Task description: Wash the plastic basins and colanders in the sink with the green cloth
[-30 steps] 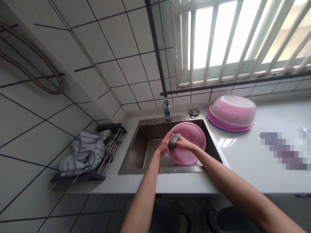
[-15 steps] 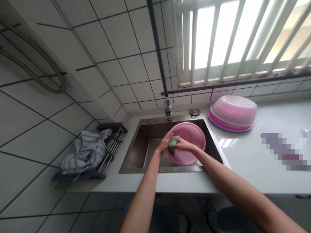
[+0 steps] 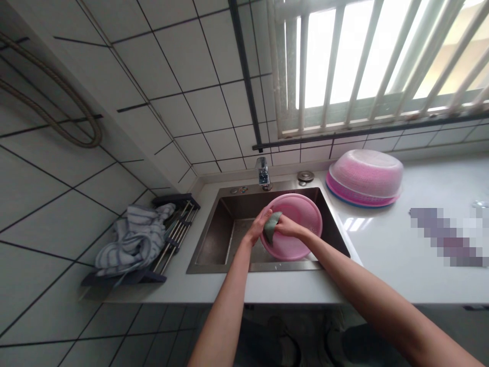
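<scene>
**Steel sink (image 3: pixel 214 239) framed pink colander (image 3: pixel 305 214)**

The colander sat in the sink's right side. The left hand (image 3: pixel 261 224) gripped its left rim, fingers partly curled. The right hand (image 3: pixel 286 226), closed, clasped a green cloth (image 3: pixel 272 225) at that same rim, beside the left.

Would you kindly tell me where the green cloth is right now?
In the head view, the green cloth is in the right hand, at the left side of the pink basin, beside the left hand, within the sink.
</scene>
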The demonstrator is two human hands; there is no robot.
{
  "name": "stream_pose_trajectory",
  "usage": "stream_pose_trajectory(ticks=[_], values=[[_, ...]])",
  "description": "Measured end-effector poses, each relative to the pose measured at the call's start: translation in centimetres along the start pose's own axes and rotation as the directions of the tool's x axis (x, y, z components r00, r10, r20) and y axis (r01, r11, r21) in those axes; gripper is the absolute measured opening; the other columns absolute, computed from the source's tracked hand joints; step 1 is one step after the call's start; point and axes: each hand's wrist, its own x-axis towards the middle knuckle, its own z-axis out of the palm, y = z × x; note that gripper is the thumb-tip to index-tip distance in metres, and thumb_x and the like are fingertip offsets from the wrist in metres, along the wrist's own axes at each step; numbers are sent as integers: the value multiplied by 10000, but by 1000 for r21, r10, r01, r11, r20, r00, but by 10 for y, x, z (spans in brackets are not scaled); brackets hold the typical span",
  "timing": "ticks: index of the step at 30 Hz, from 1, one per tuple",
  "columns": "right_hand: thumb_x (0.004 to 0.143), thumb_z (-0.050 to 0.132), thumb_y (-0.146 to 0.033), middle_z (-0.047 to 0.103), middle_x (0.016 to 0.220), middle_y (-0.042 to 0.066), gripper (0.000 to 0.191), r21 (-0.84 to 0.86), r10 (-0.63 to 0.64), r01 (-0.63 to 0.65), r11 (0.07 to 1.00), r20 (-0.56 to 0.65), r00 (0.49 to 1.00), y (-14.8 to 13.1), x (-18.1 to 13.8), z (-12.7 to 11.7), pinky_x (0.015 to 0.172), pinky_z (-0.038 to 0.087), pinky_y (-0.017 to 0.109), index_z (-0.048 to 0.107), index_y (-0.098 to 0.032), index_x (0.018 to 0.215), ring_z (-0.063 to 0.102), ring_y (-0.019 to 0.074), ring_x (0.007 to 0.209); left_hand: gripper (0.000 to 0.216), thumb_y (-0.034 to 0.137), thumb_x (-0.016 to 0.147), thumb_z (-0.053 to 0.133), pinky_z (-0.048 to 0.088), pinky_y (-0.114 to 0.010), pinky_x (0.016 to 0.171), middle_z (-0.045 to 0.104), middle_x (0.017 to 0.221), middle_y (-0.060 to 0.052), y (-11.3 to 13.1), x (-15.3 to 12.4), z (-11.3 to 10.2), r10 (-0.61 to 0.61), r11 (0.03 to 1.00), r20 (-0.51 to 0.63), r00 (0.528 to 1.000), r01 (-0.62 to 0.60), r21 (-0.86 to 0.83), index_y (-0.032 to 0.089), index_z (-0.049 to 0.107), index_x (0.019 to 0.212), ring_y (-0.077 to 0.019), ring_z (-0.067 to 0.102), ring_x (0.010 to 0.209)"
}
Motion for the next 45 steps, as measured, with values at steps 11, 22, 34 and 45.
stream_pose_trajectory(ticks=[11,22,34,45], values=[[710,617,-248,647,751,13,76,-28,44,-46,999,-81,996,-3,-2,-6,617,474,262,591,-200,762,531,156,660,723,679,860,731,370,-475,1213,699,1410,-135,4,-1,4,4,1000,-4,1000,-4,-9,171,698,1373,-364,578,1374],[785,575,-323,636,768,24,112,47,46,-33,998,-307,951,-15,2,-21,622,463,268,572,-212,776,529,155,664,741,664,864,741,349,-471,1239,653,1483,-111,5,-1,10,13,997,36,999,-10,-80,222,649,1452,-355,531,1437],[745,548,-287,658,821,38,111,42,71,-59,997,-406,911,-7,4,-23,657,497,290,588,-216,820,566,185,718,718,663,864,745,320,-484,1258,621,1521,-106,3,1,9,11,995,38,999,-7,-98,222,665,1425,-347,482,1484],[697,570,-223,651,781,19,90,-145,-9,-11,989,-133,991,6,0,-10,656,474,261,594,-191,777,544,159,694,788,743,825,735,460,-473,1139,735,1290,-147,-3,-3,4,-91,982,49,995,98,-160,179,663,1371,-353,639,1279]])
